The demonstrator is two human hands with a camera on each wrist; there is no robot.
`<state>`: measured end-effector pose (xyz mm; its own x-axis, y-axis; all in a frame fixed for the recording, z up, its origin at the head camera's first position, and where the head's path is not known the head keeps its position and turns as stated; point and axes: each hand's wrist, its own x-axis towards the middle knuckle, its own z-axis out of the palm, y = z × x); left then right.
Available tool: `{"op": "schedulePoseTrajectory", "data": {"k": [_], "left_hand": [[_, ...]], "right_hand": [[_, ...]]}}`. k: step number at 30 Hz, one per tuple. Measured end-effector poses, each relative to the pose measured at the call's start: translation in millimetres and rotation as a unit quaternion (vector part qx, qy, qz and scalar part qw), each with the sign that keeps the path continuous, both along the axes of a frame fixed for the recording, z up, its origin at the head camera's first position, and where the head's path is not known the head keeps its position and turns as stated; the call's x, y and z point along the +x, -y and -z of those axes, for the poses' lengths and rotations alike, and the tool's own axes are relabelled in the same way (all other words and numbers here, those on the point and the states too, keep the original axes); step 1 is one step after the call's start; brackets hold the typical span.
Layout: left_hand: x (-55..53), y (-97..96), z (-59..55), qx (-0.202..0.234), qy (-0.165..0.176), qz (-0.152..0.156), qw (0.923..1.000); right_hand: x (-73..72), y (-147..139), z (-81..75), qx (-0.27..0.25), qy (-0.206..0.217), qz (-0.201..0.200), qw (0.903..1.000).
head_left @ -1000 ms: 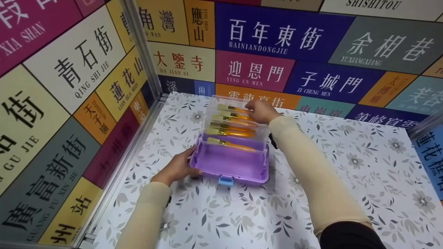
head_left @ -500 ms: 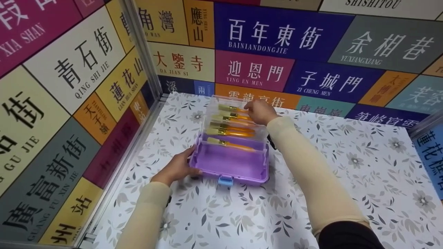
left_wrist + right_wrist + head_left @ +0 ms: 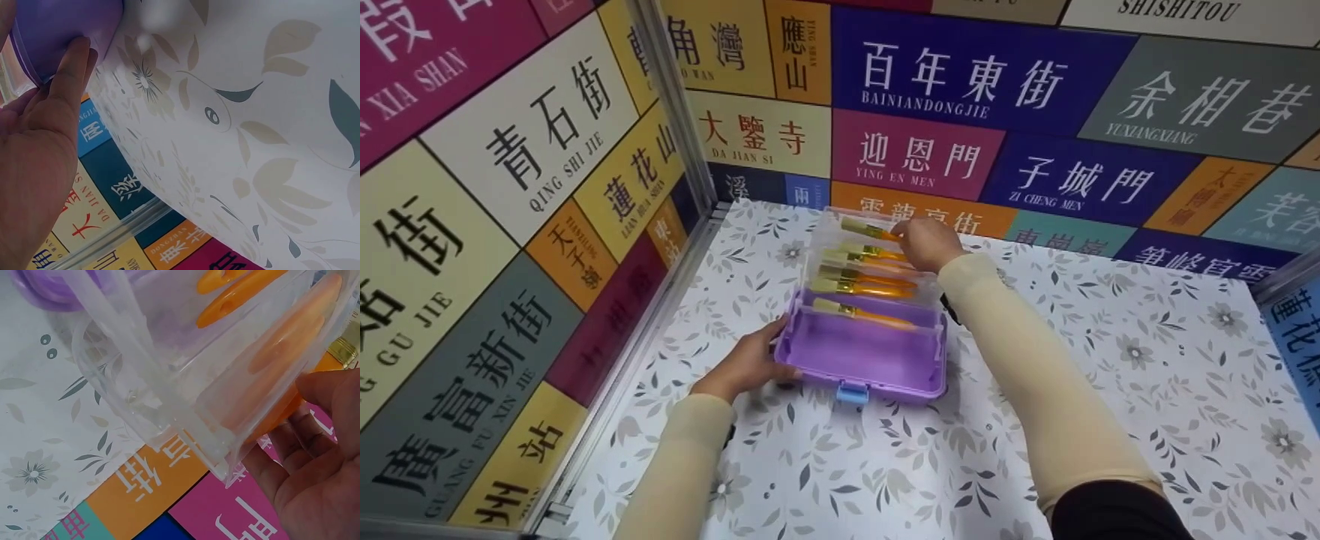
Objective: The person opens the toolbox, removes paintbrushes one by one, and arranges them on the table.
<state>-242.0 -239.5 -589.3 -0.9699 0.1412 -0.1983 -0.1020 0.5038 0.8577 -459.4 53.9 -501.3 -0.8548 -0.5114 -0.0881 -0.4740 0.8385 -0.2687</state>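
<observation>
A purple storage box (image 3: 860, 349) with a blue latch (image 3: 853, 392) lies open in the head view. Clear tiered trays (image 3: 817, 259) rise at its back, bearing several paintbrushes (image 3: 877, 286) with pale bristles and orange handles. My left hand (image 3: 750, 361) grips the box's left side, thumb near the front corner; in the left wrist view one finger extends along the purple wall (image 3: 101, 22). At the topmost tray my right hand (image 3: 931, 244) pinches a paintbrush (image 3: 864, 227) by its handle. In the right wrist view, the tray partly hides that handle.
A white table (image 3: 1020, 465) with a leaf and flower print carries the box. Panels of coloured street-name signs (image 3: 915, 154) stand close behind and on the left, meeting at a metal corner post (image 3: 679, 112). Another sign panel borders the right edge.
The paintbrush in my right hand has risen slightly from the top tray, its bristle end tipped upward. My left hand keeps its hold on the box. The head view has shifted a little.
</observation>
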Motion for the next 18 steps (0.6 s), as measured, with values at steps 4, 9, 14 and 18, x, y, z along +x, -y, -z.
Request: {"op": "schedulePoseTrajectory", "data": {"k": [4,9,14,18], "left_hand": [[0.1,-3.0,-1.5,-0.005,0.000,0.003,1.0000],[-0.1,-4.1,-2.5,-0.002,0.006,0.003,1.0000],[0.6,-1.0,-3.1,0.001,0.008,-0.004,1.0000],[1.4,-1.3,-3.2,0.008,0.008,-0.004,0.9999]], "right_hand": [[2.1,-5.3,-3.9,0.002,-0.010,0.008,0.9999],[5.4,-12.5,-13.6,0.002,-0.032,0.015,0.9994],[11.0,-23.5,-27.9,0.008,-0.053,0.011,0.9985],[23.1,-43.7,-39.3,-0.005,-0.066,0.006,0.9978]]}}
